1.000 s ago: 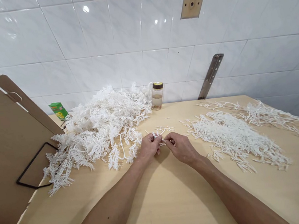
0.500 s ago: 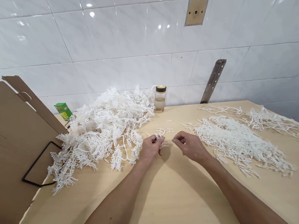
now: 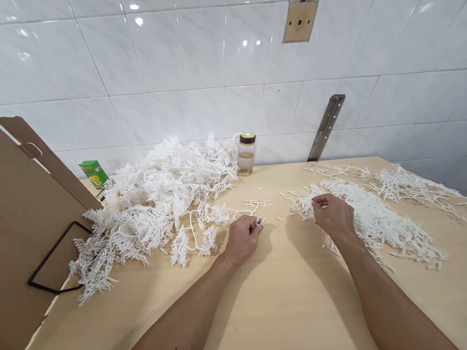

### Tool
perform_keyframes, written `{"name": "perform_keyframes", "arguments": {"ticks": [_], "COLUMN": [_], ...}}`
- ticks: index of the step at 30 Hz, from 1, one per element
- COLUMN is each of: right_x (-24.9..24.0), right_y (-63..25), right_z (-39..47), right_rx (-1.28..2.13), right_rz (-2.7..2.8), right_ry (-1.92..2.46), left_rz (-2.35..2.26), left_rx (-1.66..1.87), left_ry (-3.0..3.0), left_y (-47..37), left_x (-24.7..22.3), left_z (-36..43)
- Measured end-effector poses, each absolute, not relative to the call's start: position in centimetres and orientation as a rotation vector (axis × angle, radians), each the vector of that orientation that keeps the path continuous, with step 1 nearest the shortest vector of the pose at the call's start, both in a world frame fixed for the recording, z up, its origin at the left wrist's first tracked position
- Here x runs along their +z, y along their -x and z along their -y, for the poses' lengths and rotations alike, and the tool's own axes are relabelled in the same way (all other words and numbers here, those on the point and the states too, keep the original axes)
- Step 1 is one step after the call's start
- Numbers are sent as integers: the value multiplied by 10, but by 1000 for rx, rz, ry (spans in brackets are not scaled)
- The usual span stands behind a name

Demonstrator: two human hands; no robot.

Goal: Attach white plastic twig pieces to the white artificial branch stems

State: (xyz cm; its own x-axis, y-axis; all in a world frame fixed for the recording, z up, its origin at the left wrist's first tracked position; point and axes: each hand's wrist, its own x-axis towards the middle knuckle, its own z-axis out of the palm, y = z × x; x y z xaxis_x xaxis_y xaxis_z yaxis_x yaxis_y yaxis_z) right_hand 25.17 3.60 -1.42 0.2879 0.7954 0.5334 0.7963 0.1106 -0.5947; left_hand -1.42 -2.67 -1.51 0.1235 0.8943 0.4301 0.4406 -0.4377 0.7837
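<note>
Fingers first, in the head view: your left hand (image 3: 241, 240) pinches a small white sprig (image 3: 259, 223) at its fingertips, raised just above the table (image 3: 252, 316). Your right hand (image 3: 336, 217) is well apart from it, over the near-left side of the right pile (image 3: 389, 229); its fingertips are drawn in narrow, but you cannot tell from here whether they grip a piece. So only the left hand plainly has hold of anything.

Loose bits (image 3: 258, 202) lie just beyond your left hand, and a few more lie between your hands. The big left pile (image 3: 165, 178) spreads close beside your left hand, with the bottle (image 3: 246, 157) at its far right. Bare wood shows between your forearms, giving them room toward the front edge. Cardboard (image 3: 16, 226) and a black frame (image 3: 51, 261) bound the left side; the tiled wall (image 3: 207, 109) limits reach at the back.
</note>
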Motion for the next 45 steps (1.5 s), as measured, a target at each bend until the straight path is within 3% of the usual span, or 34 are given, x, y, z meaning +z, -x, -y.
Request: {"name": "perform_keyframes", "arguments": {"ticks": [5,17,29,39,45], "right_x": [0,4,12,8,-9], "right_y": [-240,-160,-151,-150,-151], "right_z": [-27,9,19,13,1], "right_rx": [76,1193,1295,1411,1300], "right_rz": [1486,1880,1870,1581,1422], "right_ry": [1689,1201,984,965,1155], "left_rz": [-1237,-1090,-1025,-1213,-1388], "left_rx": [1262,1416,1395,1249,1436], "left_ry": [-2044,-1996,-1447,-1921,-1928], "left_y": [11,9,2,3,12], "left_x": [-16,-6,12,3,2], "left_z": [33,40,46,52,41]}}
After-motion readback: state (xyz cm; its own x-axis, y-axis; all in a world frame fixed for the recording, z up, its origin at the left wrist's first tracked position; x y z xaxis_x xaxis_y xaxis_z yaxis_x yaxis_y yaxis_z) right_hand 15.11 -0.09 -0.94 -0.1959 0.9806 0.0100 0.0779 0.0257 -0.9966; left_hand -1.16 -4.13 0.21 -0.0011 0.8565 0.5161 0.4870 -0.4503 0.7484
